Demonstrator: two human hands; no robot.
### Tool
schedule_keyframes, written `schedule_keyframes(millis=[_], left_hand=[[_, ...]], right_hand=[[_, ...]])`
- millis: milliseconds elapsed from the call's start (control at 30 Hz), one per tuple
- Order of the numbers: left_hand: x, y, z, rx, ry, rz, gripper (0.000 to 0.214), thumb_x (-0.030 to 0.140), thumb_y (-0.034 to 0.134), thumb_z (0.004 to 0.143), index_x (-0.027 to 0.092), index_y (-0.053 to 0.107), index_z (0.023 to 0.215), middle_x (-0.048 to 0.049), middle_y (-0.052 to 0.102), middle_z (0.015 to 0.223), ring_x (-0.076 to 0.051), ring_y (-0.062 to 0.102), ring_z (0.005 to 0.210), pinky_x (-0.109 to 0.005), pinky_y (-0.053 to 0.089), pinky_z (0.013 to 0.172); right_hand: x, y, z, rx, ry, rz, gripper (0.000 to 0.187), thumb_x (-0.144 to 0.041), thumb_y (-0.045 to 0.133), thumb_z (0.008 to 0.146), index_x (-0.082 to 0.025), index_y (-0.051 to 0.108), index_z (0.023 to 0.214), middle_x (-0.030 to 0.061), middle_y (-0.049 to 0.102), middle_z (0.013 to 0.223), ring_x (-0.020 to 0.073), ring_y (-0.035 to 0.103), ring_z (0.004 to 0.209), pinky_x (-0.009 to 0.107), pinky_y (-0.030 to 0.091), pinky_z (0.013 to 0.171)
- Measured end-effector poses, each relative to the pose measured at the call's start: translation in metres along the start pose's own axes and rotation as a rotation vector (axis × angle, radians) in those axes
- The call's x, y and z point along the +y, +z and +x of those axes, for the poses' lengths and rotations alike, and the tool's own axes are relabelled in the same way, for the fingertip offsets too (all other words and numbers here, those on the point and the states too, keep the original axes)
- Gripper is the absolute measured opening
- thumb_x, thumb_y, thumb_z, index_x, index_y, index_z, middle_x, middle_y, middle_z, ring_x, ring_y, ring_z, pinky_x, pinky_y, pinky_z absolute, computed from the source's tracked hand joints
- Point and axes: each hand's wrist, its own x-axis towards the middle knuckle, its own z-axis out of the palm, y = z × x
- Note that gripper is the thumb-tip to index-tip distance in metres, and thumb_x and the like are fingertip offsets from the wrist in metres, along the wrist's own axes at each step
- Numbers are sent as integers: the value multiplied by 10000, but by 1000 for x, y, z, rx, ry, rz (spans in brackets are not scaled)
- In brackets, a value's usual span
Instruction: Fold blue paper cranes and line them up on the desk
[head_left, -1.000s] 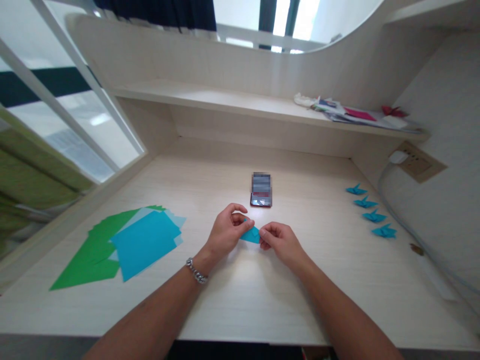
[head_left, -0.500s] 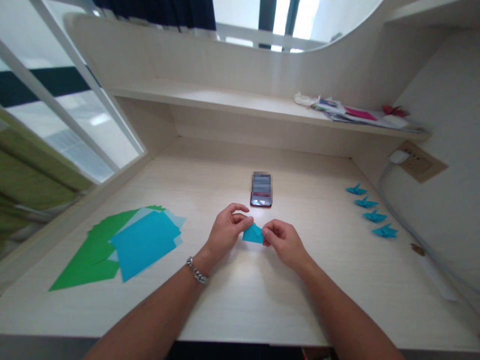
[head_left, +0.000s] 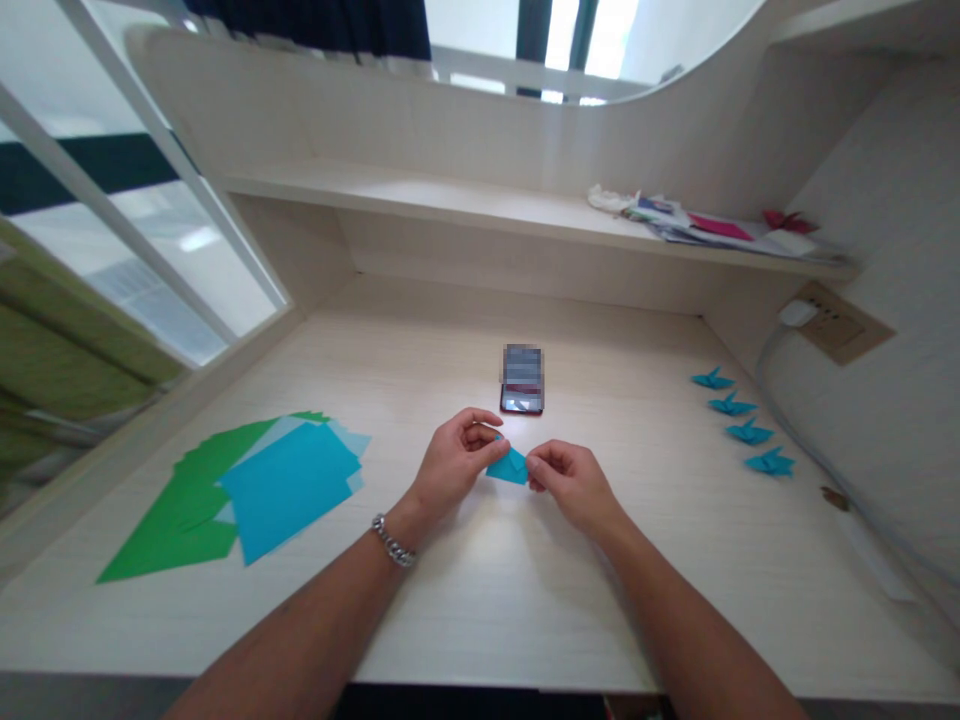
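Observation:
A small piece of folded blue origami paper is held between both hands above the desk, its lower edge straight and its top partly covered by fingers. My left hand pinches its upper left corner with thumb and fingers; a chain bracelet circles that wrist. At the paper's right corner, my right hand grips with thumb and forefinger, the other fingers curled. Just beyond the hands lies a phone with its screen lit and partly blurred.
Blue sheets overlap green sheets on the left. Several folded blue paper cranes line the right side. A grey cable runs from the wall socket. Papers lie on the shelf behind.
Both hands keep their grip on the folded paper, which has tilted slightly and shifted a little. Everything else stays in place.

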Motion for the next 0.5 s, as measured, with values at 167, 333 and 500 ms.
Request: schedule_keyframes(millis=[167,333,500], left_hand=[[-3,3,-2,-50,21,37,269,148,736,713,147,577,930,-3,652,714,-113,604,654,-218,476,609],[-6,9,-5,-117,-14,46,275,113,726,698,148,573,924,27,622,634,-94,560,573,-196,428,545],[-5,10,-4,-41,-39,-12,287,138,745,681,146,568,907,7,649,669,-108,584,603,-213,456,568]], right_hand=[[2,2,2,-7,3,-24,130,-264,599,797,-157,663,761,17,645,659,141,576,611,253,442,585],[-1,5,3,4,-4,-128,108,-224,590,758,-154,659,713,6,633,649,128,547,599,233,411,558],[-4,4,2,-2,4,-200,108,-162,548,704,-159,622,626,-19,584,572,116,512,557,223,373,525]])
